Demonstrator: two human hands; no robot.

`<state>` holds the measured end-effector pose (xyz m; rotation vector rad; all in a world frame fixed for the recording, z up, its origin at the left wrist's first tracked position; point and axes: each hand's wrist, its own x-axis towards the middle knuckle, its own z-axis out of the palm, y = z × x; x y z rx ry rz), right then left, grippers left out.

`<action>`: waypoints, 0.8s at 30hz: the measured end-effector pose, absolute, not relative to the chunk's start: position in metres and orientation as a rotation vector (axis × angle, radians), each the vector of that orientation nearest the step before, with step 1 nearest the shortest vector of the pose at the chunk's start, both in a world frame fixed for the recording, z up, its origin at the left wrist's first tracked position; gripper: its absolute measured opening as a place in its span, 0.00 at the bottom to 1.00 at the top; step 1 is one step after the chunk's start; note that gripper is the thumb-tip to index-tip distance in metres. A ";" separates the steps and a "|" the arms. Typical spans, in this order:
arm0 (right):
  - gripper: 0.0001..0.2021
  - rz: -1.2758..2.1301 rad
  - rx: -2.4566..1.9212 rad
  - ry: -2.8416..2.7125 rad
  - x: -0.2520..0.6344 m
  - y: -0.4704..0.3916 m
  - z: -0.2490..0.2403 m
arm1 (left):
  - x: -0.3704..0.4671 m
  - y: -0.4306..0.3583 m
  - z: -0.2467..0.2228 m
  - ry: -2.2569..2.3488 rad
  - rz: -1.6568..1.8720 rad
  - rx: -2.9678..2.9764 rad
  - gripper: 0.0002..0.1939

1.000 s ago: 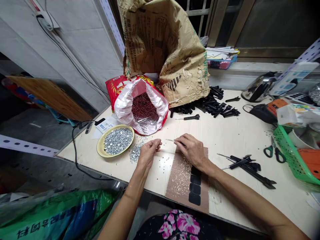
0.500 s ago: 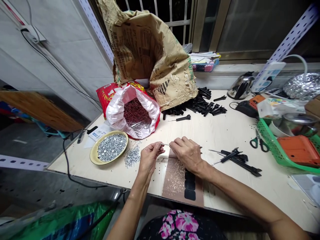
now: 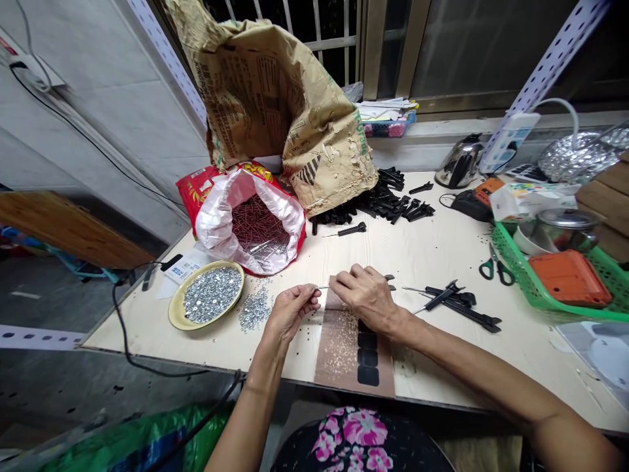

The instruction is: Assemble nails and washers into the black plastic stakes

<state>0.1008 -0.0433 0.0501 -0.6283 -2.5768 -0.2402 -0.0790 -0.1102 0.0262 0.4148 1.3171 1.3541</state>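
Fingertips of my left hand (image 3: 293, 309) pinch the left end of a thin metal rod (image 3: 322, 286). My right hand (image 3: 364, 298) is wrapped round a black tool (image 3: 390, 278), whose forked end sticks out on its right; the rod runs in under its fingers. Beneath the hands lies a brown board (image 3: 337, 357) with pale crumbs and black squares on it. A yellow plate (image 3: 173, 308) of small metal washers stands to the left, with a loose heap of washers (image 3: 255, 308) beside it. Several black tools with rods (image 3: 457, 305) lie right of my right hand.
Behind the hands stand a red and white bag (image 3: 209, 226) of dark red rods and a torn paper sack (image 3: 334, 144). Black pieces (image 3: 388, 196) are piled beside it. Scissors (image 3: 496, 269) and a green basket (image 3: 528, 282) are at the right. A cable (image 3: 128, 341) hangs over the left edge.
The view has shifted slightly, so the table's things appear further left. The forked end of the black tool shows more at my right hand. Both hands keep their hold.
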 end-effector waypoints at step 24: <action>0.10 0.000 -0.831 -2.415 0.132 -0.041 0.015 | -0.051 -0.094 0.020 1.342 1.174 0.481 0.15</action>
